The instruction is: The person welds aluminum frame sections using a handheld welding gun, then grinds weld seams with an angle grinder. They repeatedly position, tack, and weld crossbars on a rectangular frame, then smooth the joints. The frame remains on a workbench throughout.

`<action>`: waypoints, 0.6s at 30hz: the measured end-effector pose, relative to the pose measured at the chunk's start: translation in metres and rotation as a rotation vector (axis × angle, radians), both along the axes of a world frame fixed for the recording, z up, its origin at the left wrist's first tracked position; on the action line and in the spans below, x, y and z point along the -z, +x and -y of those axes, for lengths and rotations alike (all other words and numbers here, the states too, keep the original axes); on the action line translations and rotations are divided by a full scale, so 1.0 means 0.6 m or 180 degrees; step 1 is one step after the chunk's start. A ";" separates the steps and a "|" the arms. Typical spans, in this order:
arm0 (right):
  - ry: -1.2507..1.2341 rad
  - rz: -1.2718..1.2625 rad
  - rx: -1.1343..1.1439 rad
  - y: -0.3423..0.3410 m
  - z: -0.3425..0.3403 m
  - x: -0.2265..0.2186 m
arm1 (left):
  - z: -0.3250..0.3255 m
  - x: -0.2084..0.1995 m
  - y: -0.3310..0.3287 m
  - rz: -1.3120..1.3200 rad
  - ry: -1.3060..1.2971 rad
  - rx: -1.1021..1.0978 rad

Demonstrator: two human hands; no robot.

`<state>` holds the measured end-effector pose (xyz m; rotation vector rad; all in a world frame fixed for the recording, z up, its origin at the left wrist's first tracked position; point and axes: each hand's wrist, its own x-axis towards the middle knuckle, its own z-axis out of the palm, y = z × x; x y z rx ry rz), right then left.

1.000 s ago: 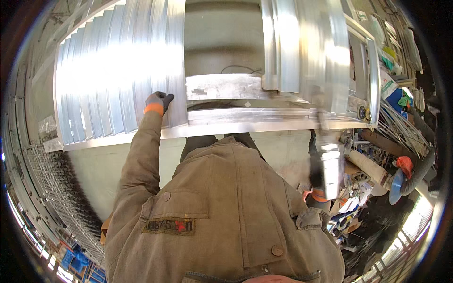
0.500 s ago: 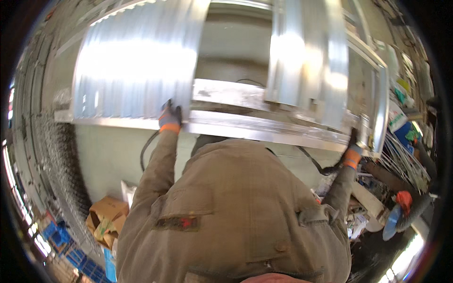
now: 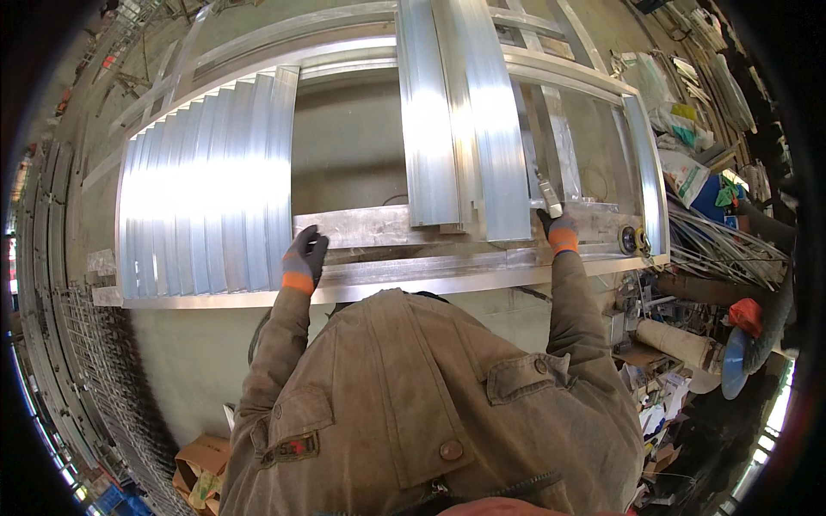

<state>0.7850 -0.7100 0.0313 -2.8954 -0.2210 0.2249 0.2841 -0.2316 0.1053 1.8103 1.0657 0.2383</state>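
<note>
A long silver metal frame (image 3: 482, 277) lies across in front of me, with a row of overlapping slats (image 3: 206, 185) set in its left part. My left hand (image 3: 305, 251), in a grey glove with an orange cuff, has its fingers apart over the frame's near side, close to the last slat. Loose silver profiles (image 3: 503, 163) lie crosswise over the frame's middle. Beside their near ends my right hand (image 3: 559, 230), gloved alike, is closed around a short silver tool (image 3: 549, 198). Its exact kind is unclear.
A round black-and-yellow object (image 3: 632, 241) sits at the frame's right near corner. Thin rods (image 3: 718, 245), bags and clutter are heaped to the right. An open cardboard box (image 3: 202, 469) stands at lower left, with stacked metal mesh (image 3: 103, 361) along the left.
My right hand has moved left along the frame with the silver tool, from the right corner to beside the loose profiles. My left hand has come off the slats' near end. The view has shifted.
</note>
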 end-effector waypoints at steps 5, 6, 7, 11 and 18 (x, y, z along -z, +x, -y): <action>-0.0149 -0.0338 -0.0289 -0.027 -0.019 -0.006 | 0.043 -0.057 0.153 -0.0015 -0.0337 0.0881; -0.0171 -0.0360 -0.0310 -0.032 -0.022 -0.009 | 0.049 -0.059 0.176 -0.0016 -0.0386 0.1104; -0.0107 -0.0410 -0.0293 -0.037 -0.022 -0.015 | 0.058 -0.057 0.197 -0.0080 -0.0441 0.1148; 0.0075 -0.0283 -0.0517 -0.071 -0.009 -0.040 | 0.077 -0.014 0.272 -0.0080 -0.0990 0.1018; 0.1141 0.1429 -0.0794 -0.249 -0.018 -0.133 | 0.064 0.096 0.366 -0.0010 -0.2052 0.1160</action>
